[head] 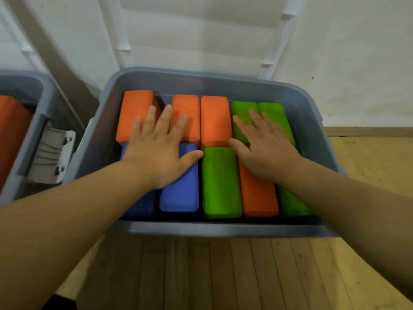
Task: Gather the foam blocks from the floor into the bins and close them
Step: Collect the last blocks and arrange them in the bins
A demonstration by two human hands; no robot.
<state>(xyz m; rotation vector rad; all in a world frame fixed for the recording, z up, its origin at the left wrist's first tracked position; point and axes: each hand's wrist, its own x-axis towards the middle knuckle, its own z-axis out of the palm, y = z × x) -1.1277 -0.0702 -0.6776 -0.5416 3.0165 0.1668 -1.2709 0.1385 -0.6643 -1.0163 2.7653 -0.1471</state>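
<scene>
Foam blocks in orange, green and blue fill the grey bin in two rows, edge to edge, their long axes running away from the person. Both bare hands lie flat on top of them. The left grip is wide, fingers spread across the far orange blocks and palm over a blue one. The right grip is equally wide, resting on the far green pair and a near orange block. Neither holds anything.

The blocks lie directly under the palms. The bin's lid stands open beyond the far rim, tilted back toward the wall, ahead of and above both sets of fingertips. It is about as near to one hand as to the other. Packing here looks finished, and closing would call for both hands to lift off and reach forward for the lid.

To the left, a second bin shows an orange block and a pale latch. No loose blocks appear on the visible wooden floor.
</scene>
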